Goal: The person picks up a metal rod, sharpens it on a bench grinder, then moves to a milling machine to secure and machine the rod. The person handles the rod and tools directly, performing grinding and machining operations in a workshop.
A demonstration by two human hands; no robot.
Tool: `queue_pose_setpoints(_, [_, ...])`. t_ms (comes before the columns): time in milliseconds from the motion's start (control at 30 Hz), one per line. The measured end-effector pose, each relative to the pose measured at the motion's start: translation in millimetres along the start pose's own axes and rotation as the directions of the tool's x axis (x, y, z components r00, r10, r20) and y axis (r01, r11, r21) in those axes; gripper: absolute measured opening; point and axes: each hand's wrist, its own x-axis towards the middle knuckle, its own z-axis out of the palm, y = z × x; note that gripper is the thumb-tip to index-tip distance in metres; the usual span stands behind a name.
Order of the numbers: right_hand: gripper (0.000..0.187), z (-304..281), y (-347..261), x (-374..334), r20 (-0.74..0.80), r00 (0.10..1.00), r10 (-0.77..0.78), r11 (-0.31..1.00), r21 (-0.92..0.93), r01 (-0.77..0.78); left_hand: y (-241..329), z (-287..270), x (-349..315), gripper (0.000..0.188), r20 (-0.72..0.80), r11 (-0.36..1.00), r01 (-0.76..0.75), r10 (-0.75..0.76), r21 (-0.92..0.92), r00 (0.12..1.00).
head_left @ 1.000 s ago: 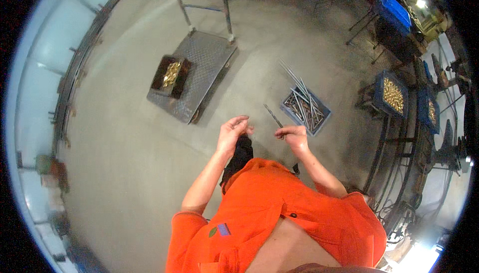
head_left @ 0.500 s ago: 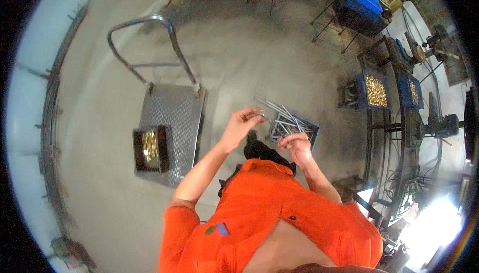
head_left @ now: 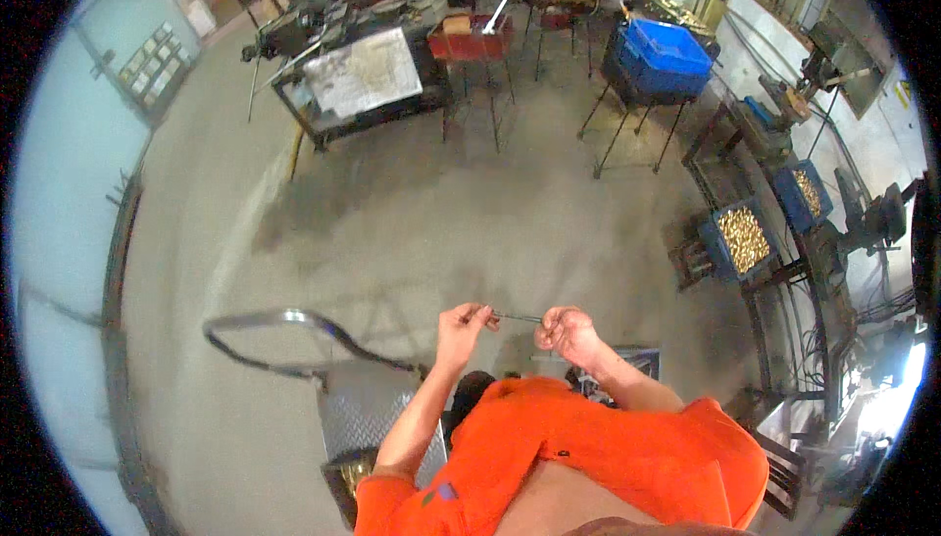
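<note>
A thin dark rod (head_left: pixel 517 317) stretches between my two hands in front of my body. My left hand (head_left: pixel 465 328) pinches one end between thumb and fingers. The other end is in my right hand (head_left: pixel 570 333), whose fingers are curled round it. Beneath my right forearm, a crate (head_left: pixel 644 360) of metal rods on the floor is mostly hidden by the arm and my orange clothing.
At left stands a platform trolley (head_left: pixel 368 394) with a bent tube handle (head_left: pixel 289 316) and a box (head_left: pixel 345 482) of brass parts. Blue bins of brass pieces (head_left: pixel 743 240) line the right-hand bench. Farther off are a paper-covered table (head_left: pixel 368 71) and a blue crate (head_left: pixel 667 46).
My view has tilted up, bringing the far tables into sight and dropping the trolley and crate lower. Both hands are now level, with the rod drawn straight between them.
</note>
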Motion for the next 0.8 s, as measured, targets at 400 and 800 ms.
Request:
queue_pose_setpoints(400, [0.012,25,-115,138,-0.28,0.89,-0.361,0.931,-0.172,0.323,30,-13,227,0.02,0.208,0.994,0.016,0.007,-0.111,0.978])
queue_pose_setpoints(800, [0.01,-48,-293,326,-0.13,0.882,-0.452,0.847,-0.373,0.379,19,13,478,0.023,0.113,0.994,0.05,-0.061,0.099,0.992])
